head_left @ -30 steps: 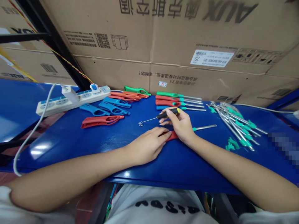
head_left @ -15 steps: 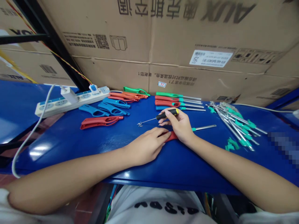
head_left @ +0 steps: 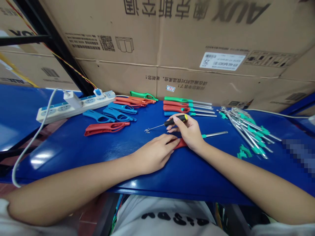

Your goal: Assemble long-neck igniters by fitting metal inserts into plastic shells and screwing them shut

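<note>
My right hand (head_left: 190, 132) grips a screwdriver (head_left: 175, 120) with a black and yellow handle. Its thin shaft points left, and the tip reaches a small cluster of screws (head_left: 147, 130) on the blue table. My left hand (head_left: 157, 152) is closed on a red lighter (head_left: 180, 143) that lies on the table. The lighter's green collar and metal tube (head_left: 216, 134) stick out to the right beyond my right wrist. Part of the red handle is hidden under both hands.
Red, orange, blue and green handle shells (head_left: 107, 128) lie at left, beside a white power strip (head_left: 64, 106). Several lighters with tubes (head_left: 189, 109) lie in a row at the back. Metal tubes with green parts (head_left: 251, 131) are heaped at right. A cardboard box (head_left: 157, 39) stands behind.
</note>
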Motion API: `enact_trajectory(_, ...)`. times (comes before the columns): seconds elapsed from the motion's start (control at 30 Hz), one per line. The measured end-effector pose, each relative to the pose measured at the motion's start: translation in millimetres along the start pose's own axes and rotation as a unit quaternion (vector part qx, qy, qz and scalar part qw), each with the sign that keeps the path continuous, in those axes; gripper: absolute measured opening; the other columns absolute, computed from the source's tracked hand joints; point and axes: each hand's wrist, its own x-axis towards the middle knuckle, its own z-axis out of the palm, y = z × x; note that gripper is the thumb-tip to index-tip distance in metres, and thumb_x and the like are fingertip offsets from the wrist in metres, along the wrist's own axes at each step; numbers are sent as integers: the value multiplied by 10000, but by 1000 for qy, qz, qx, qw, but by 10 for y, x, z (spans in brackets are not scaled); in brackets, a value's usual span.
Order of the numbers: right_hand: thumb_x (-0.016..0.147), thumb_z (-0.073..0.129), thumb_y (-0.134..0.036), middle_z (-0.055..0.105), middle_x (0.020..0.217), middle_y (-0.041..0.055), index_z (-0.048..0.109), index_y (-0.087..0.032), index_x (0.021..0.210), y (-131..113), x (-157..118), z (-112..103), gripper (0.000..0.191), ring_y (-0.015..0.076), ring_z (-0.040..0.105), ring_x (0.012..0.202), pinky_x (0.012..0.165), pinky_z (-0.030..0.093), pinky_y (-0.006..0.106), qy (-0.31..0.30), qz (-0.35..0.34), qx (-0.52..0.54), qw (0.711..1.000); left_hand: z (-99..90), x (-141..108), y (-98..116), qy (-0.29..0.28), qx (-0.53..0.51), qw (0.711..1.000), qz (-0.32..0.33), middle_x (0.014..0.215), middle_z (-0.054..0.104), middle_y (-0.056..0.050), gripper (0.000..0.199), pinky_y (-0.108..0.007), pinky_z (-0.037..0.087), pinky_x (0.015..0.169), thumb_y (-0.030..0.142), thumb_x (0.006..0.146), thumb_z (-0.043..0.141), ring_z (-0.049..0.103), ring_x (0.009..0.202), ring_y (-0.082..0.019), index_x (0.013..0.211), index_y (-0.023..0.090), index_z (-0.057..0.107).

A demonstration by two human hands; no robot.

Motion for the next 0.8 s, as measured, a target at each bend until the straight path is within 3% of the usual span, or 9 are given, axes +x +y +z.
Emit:
enact_trajectory(0.33,773,771,-536,722,913,25,663,-199,900,1,27,-8,376,129,693,679,632,619,275,42,1,33,999,5,4,-11,6,-3,1000,-1,1373,592,-167,381,-465,508,1081,162,1010,434,565,1277,-276,1370,151,559)
enact_trajectory(0.63,801,740,-512,660,767,7,629,-214,789,-463,154,-309,318,109,583,565,478,520,242,150,-59,67,985,55,46,-214,30,-36,999,-16,1422,585,-156,388,-432,490,1114,178,1024,429,577,1310,-249,1390,144,552)
enact_trajectory(0.8,816,691,-544,640,769,6,588,-229,789,-494,61,-423,332,113,560,531,434,479,251,171,-58,42,983,44,70,-218,48,-61,997,-22,1399,608,-160,387,-449,483,1121,182,1014,436,586,1303,-250,1368,117,579)
